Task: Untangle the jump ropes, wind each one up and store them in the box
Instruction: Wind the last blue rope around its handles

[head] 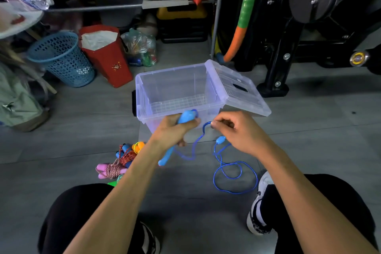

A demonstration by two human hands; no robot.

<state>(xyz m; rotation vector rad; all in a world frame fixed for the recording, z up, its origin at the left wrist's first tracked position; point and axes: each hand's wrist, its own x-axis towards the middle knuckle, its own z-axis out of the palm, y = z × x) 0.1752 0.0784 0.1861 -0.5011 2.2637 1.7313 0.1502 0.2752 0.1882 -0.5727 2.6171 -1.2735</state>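
Note:
My left hand (pixel 175 129) grips the light-blue handles (pixel 186 116) of a blue jump rope in front of the clear plastic box (pixel 144 97), which stands open with nothing in it. My right hand (pixel 235 130) pinches the blue cord (pixel 206 125) just right of the handles. The rest of the cord (pixel 235 179) hangs down and lies in loose loops on the grey floor by my right foot. A small blue piece (pixel 220 140) sits on the cord under my right hand. Wound ropes with pink, blue and orange handles (pixel 118 161) lie on the floor to the left.
The box's lid (pixel 245 93) hangs open on its right side. A blue mesh basket (pixel 61 57) and a red paper bag (pixel 107 55) stand at the back left. Black gym equipment (pixel 309 37) fills the back right. My knees and shoes frame the bottom.

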